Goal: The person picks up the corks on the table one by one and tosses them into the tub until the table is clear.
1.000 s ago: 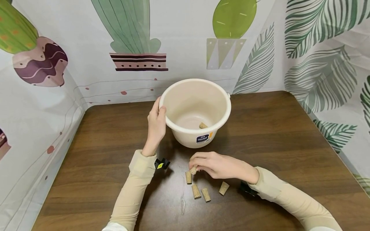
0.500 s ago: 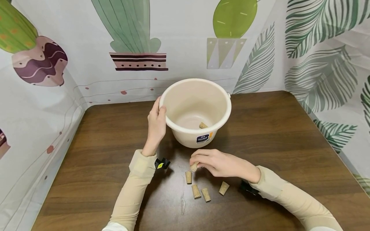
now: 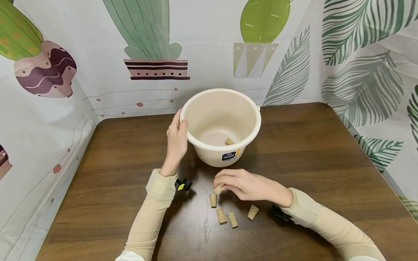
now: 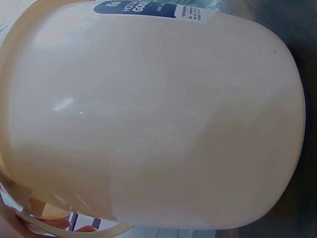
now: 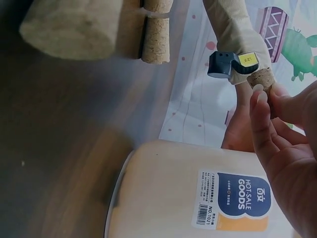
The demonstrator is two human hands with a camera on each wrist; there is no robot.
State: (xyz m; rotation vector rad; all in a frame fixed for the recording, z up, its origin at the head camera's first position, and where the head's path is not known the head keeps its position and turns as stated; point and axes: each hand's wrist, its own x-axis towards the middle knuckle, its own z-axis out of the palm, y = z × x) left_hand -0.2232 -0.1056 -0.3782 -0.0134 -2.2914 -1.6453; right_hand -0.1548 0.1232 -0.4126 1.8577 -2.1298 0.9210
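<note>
A cream plastic bucket [image 3: 209, 154] stands upright toward the back of the table, one cork [image 3: 229, 141] lying on its bottom. My left hand [image 3: 177, 139] grips the bucket's left rim, thumb at the inside edge; in the left wrist view the bucket [image 4: 148, 119] fills most of the picture. In front of the bucket, just above the table, my right hand [image 3: 243, 185] pinches a cork stopper [image 3: 217, 189] between thumb and fingertips. The right wrist view shows that cork [image 5: 261, 78] too. Several more tapered corks, such as this cork [image 3: 221, 216], lie on the table below the right hand.
The brown wood-grain table [image 3: 326, 163] has rounded back corners. Behind it hangs a white cloth [image 3: 209, 40] printed with cacti and leaves, close to the bucket. A black wrist camera [image 3: 184, 185] sits under the left forearm. The bucket's handle [image 4: 99, 232] shows in the left wrist view.
My right hand has risen very slightly, still pinching the cork. The left hand, the bucket and the loose corks have stayed put.
</note>
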